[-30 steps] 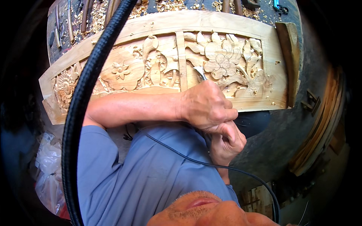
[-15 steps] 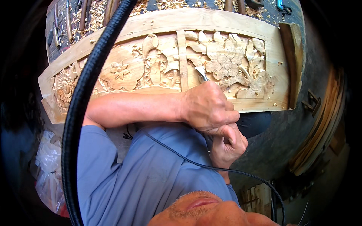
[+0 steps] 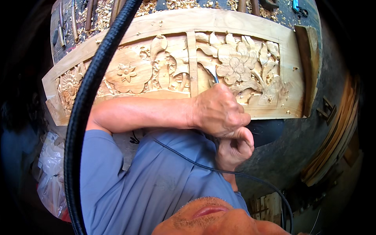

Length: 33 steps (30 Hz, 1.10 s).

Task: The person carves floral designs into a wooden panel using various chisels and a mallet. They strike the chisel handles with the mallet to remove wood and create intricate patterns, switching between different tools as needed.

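A pale carved wooden panel (image 3: 235,18) lies in front of me, with flowers and leaves in relief inside its framed sections. My left hand (image 3: 219,107) is closed around a carving chisel (image 3: 216,78), whose bright metal blade points away from me. The blade's tip rests at the left side of the large flower (image 3: 235,67) in the right section. Just below and touching the left fist, my right hand (image 3: 235,149) is closed too, in line with the tool. Fingers of both hands hide the chisel's handle.
Wood shavings (image 3: 172,4) and several long-handled tools (image 3: 89,15) lie on the dark bench beyond the panel. A brown wooden block (image 3: 307,70) stands against its right end. A thick black braided cable (image 3: 88,90) crosses the left side. Curved boards (image 3: 333,137) lean at the right.
The chisel's tip has shifted slightly to the right, closer to the large flower. Both hands keep their closed hold, and the right hand has moved a little to the left. The view has shifted slightly.
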Tool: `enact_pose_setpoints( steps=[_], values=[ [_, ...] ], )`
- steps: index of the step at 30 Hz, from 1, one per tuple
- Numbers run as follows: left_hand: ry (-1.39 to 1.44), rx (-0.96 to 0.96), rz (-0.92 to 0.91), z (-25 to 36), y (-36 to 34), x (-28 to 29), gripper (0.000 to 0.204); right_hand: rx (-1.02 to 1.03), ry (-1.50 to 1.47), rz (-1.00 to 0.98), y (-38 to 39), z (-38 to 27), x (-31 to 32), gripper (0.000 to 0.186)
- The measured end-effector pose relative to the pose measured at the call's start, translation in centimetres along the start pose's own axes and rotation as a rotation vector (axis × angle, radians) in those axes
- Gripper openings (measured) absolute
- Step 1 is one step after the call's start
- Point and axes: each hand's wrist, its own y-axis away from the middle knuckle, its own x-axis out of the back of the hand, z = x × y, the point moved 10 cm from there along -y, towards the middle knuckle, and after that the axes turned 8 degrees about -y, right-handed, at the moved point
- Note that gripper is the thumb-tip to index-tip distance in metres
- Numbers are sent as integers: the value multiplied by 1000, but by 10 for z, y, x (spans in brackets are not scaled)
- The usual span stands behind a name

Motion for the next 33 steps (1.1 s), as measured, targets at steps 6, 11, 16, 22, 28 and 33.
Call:
enact_pose_setpoints(
  steps=[6,11,16,22,28,33],
  values=[
    [-76,-17,7,1,1,1,63,66,-18,-27,7,12,-3,11],
    [-1,-101,-10,14,2,-1,63,-50,63,-116,-6,-14,2,16],
    [65,-87,58,10,3,6,62,-141,74,-116,-9,-18,1,13],
    [22,-22,80,5,1,8,63,-96,13,-13,-1,-12,-1,12],
    [-38,1,62,0,1,5,67,-72,-35,48,4,7,-2,13],
    [-105,-15,51,-2,0,7,68,60,-124,16,-3,9,-10,14]
  ],
)
